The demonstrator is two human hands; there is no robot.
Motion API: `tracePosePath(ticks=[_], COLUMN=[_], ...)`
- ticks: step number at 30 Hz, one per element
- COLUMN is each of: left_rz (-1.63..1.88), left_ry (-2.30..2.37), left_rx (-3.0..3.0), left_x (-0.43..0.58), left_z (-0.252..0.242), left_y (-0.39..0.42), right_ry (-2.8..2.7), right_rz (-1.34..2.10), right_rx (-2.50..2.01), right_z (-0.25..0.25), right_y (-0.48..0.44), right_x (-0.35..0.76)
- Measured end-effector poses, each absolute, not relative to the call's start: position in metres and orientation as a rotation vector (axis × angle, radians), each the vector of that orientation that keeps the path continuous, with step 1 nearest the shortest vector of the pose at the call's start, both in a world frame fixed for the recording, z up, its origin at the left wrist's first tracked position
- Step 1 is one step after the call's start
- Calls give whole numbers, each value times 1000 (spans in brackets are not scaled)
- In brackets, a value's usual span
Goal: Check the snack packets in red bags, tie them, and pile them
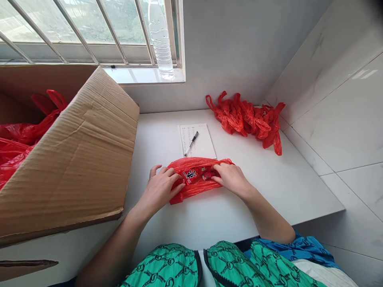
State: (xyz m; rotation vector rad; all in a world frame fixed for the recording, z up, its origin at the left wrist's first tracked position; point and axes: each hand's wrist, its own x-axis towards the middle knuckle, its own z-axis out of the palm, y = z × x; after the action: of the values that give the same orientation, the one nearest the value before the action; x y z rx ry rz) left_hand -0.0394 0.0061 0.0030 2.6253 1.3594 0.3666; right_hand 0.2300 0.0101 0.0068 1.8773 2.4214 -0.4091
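Note:
On the white table in front of me lies a red plastic bag (194, 193), its mouth spread open upward. Inside it shows a red printed packet (189, 175) with dark lettering, beside a smaller red packet (207, 175). My left hand (161, 186) grips the bag's left end, fingers bent over the edge and the thumb along the near side. At the right end, my right hand (232, 179) is closed on the bag's rim, with its fingertips just within the mouth. What lies deeper in the bag is hidden by the plastic.
A cardboard box (89, 147) holding red bags (32, 127) stands at left. Behind my hands lie a written sheet (202, 145) and a pen (191, 143). Crumpled red bags (248, 117) sit at back right. A clear bottle (161, 44) stands on the windowsill.

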Motion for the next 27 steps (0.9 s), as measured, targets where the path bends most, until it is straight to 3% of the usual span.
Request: tracePosePath(ticks=[7,11,16,22,27], left_rz=[338,620,932,952,953], left_ry=[1278,1386,1416,1332,1207], left_rx=[2532,2403,2091,1842,1623], left_x=[-37,-35,-25,-14,-13], left_z=[8,18,23,20,22], left_y=[9,10,2,-7,-7], right_ry=[2499,2779,3037,2649,2484], right_rz=[-365,-436,-1278,-2265,-2604], right_rx=[1866,1950,1828,1569,1377], right_z=[9,17,23,6,1], right_y=[9,5,-5,-11,-8], right_x=[235,233,213,193,193])
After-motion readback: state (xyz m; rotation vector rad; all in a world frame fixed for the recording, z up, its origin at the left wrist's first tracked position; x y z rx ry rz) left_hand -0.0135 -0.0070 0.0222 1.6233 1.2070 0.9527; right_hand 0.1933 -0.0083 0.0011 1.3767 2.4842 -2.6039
